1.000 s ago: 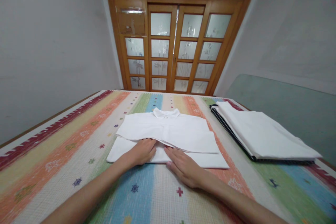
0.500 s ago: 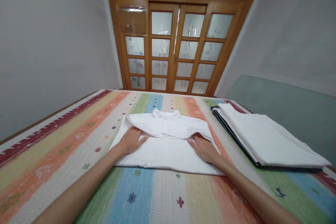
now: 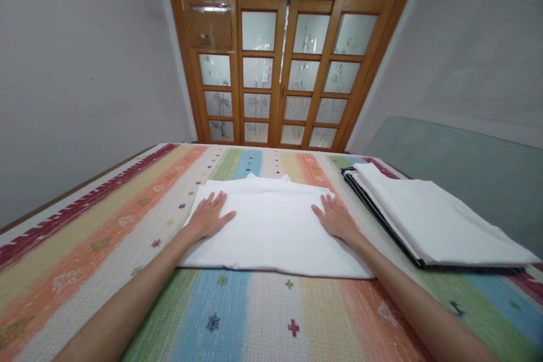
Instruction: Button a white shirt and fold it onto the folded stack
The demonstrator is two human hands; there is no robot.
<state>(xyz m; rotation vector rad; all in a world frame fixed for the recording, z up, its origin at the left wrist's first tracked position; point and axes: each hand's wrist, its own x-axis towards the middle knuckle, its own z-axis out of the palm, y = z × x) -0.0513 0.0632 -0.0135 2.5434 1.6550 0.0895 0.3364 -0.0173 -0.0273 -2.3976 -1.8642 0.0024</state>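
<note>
A white shirt (image 3: 267, 232) lies folded into a wide, flat shape in front of me. Only the tips of its collar (image 3: 268, 177) peek out beyond the far edge. My left hand (image 3: 208, 216) rests flat on the left part of the shirt, fingers spread. On the right part, my right hand (image 3: 335, 217) lies palm down, its fingers also apart. Neither hand grips the fabric.
To the right sits a stack of folded clothes, a white garment (image 3: 441, 220) over dark striped cloth (image 3: 382, 219). A striped, multicoloured cover (image 3: 212, 317) spreads beneath everything. Beyond it stand wooden glass-paned doors (image 3: 282, 68); a pale green board (image 3: 458, 150) borders the right side.
The shirt's upper flap, with the collar showing, now lies covered by the folded panel. My hands have come out from under the flap and lie flat on top, slightly farther forward.
</note>
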